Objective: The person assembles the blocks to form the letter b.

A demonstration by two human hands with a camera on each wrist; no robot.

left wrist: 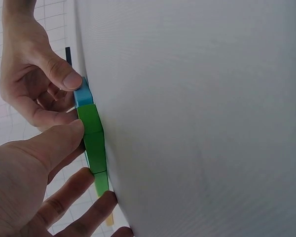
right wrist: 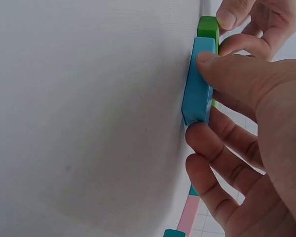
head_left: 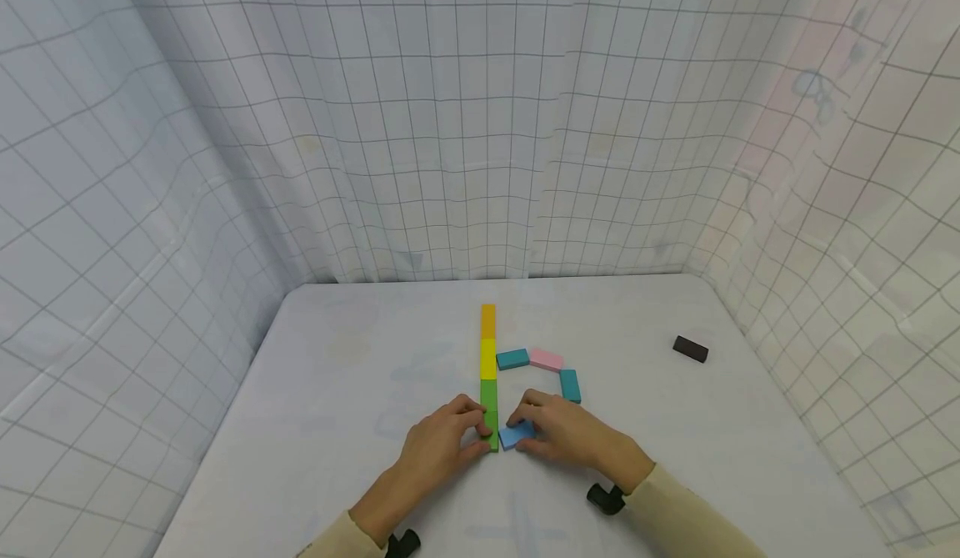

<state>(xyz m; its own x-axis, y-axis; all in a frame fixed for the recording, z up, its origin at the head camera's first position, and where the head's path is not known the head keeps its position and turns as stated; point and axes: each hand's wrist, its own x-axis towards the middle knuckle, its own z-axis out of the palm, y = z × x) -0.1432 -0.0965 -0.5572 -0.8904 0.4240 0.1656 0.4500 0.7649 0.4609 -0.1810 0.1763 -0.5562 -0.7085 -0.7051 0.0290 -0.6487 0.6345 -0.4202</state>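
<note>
On the white table in the head view, my left hand (head_left: 446, 437) pinches the nearest green block (head_left: 493, 443) of a straight row, thumb at its near end. Beside it, my right hand (head_left: 566, 431) grips a light blue block (head_left: 516, 435), which lies slightly tilted against the row's near end. The right wrist view shows the thumb on the long side of that blue block (right wrist: 197, 89), while fingers partly hide its far side. In the left wrist view the green block (left wrist: 91, 118) stands end to end with another green one (left wrist: 95, 153).
Farther up the row lie a yellow block (head_left: 488, 359) and an orange block (head_left: 488, 322). A teal block (head_left: 513, 359), a pink block (head_left: 546, 359) and a second teal block (head_left: 570, 385) curve off rightward. A black block (head_left: 691, 349) lies apart at right. Gridded curtains (head_left: 480, 124) surround the table.
</note>
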